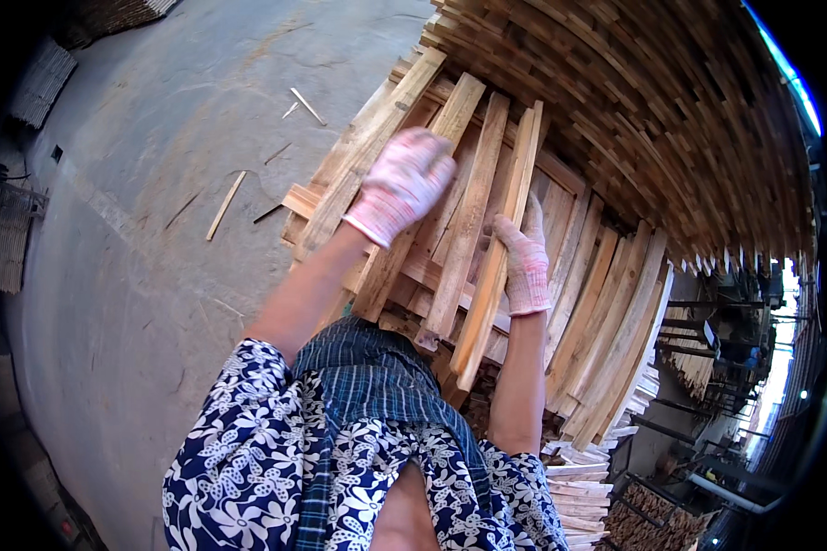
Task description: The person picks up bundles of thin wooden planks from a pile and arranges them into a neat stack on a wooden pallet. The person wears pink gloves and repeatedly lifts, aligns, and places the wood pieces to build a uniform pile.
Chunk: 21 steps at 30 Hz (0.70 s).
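Both my hands wear pale gloves flecked with pink. My right hand (526, 262) is closed round a long wooden slat (492, 298), its thumb lying across the near face. The slat is tilted over other slats on the stack. Over to the left, my left hand (406, 179) is over two spaced slats, a wide weathered slat (377, 156) and a second slat (457, 108). Motion smears its fingers, so whether it grips either one is hidden. Another loose slat (473, 216) lies between my hands.
A tall stack of wooden slats (634, 110) rises beyond my hands. More slats (606, 312) lie in a row at the right. Thin wood scraps (227, 206) are scattered on the concrete floor (138, 230). Corrugated grey stacks (44, 83) stand at the far left.
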Motion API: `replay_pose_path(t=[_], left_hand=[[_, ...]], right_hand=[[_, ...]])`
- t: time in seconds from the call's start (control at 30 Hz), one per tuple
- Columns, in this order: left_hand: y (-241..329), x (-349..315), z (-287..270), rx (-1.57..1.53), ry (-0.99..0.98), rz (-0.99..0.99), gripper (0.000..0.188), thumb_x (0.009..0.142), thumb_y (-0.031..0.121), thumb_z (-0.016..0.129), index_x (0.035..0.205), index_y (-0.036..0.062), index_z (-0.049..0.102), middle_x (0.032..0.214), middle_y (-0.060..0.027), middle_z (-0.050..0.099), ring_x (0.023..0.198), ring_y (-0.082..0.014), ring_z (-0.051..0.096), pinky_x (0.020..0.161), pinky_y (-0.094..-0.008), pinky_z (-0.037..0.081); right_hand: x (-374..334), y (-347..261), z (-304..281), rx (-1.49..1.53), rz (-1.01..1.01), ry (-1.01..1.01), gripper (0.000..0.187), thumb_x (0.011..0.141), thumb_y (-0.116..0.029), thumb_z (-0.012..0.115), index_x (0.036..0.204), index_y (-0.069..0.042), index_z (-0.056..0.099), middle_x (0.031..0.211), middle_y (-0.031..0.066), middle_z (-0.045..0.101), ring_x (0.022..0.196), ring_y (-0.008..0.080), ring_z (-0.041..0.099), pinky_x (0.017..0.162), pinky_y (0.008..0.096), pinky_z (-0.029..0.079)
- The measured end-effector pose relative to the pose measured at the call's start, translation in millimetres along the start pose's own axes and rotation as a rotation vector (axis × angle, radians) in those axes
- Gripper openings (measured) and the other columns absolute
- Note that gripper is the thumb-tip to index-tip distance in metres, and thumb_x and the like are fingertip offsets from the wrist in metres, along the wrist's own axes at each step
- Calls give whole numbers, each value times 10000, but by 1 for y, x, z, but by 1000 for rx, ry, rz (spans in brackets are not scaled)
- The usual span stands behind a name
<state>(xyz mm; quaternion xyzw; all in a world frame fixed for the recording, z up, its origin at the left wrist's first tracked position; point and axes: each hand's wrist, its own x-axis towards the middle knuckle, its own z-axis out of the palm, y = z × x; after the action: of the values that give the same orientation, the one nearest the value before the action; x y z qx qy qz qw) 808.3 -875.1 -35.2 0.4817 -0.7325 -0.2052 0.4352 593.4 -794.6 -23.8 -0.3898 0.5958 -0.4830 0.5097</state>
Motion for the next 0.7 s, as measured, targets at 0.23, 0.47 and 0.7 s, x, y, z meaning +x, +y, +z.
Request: replay_pose_path(t=[0.23, 0.47, 0.7], left_hand=[[-96, 7, -57, 378, -425, -623, 670, 1025, 572, 432, 1515, 114, 448, 1462, -246, 505, 1371, -414, 468, 1160, -463, 374], [-103, -10, -43, 148, -460, -677, 613, 1045, 606, 341, 1572, 295, 371, 1514, -251, 446, 1380, -433, 470, 1148, -497, 376], [-116, -4, -39, -26, -494, -620, 690, 1022, 609, 379, 1582, 207, 353, 1475, -279, 495, 1380, -422, 481, 1135, -474, 391]], right_hand=[[54, 47, 28, -954, -94, 248, 832, 905, -408, 673, 1591, -184, 259, 1371, 355, 482, 1203, 520, 555, 1021, 519, 476], [60, 44, 76, -905, -55, 261, 889, 914, -480, 667, 1604, -136, 224, 1419, 387, 411, 1226, 523, 542, 1045, 517, 466], [76, 33, 152, -750, -68, 232, 921, 854, -361, 733, 1591, -116, 238, 1364, 354, 421, 1183, 507, 560, 1017, 484, 485]])
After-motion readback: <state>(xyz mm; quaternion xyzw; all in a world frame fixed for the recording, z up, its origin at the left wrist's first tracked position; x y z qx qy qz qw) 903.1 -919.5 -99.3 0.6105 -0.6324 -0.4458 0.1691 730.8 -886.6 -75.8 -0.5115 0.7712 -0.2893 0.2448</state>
